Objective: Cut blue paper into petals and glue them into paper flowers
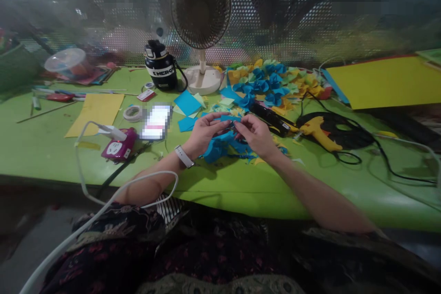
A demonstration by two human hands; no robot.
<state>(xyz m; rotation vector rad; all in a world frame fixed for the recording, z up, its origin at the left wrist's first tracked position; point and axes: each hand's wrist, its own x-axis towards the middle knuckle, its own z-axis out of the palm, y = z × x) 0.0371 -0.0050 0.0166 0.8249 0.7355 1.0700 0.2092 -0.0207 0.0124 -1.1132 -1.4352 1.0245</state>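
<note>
Between my two hands is a small piece of blue paper, held over the table. My left hand, with a pale band on its wrist, pinches the paper's left side. On the other side my right hand has its thumb and fingers closed on the paper's edge. Crumpled blue paper pieces lie right under the hands. Flat blue paper squares rest just beyond my left hand. Past my right hand lies a black cylindrical tool. The fingers partly hide the held paper.
A yellow glue gun with a black cord lies at right. Behind stand a fan, a black bottle and a heap of folded paper flowers. At left are a phone, tape roll and purple socket adapter.
</note>
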